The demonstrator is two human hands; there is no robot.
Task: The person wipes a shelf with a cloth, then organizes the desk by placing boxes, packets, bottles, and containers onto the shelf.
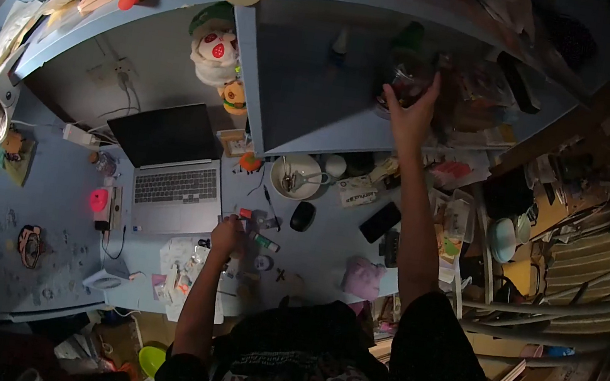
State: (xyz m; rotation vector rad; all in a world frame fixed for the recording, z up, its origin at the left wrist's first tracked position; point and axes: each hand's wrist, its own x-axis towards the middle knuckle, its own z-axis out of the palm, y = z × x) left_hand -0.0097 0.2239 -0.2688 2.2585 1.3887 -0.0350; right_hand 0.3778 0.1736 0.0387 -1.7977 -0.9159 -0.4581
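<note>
My right hand (412, 110) reaches up into the dim shelf compartment. Its thumb and fingers are spread to either side of a clear jar with a green top (407, 72), and they appear to grip it; the jar's dark contents are hard to make out. Down on the desk, my left hand (227, 236) is closed beside the right edge of the laptop (177, 184). Whatever it may hold is hidden. Close to it lie a small red-capped item (245, 213) and a green-and-white tube (265, 242).
A white bowl (299, 176) with utensils, a black mouse (303, 217) and a phone (380, 222) are on the desk. A shelf divider (251, 66) stands left of the compartment, with plush toys (215, 53) hanging beside it. A pink item (363, 277) sits near the front edge.
</note>
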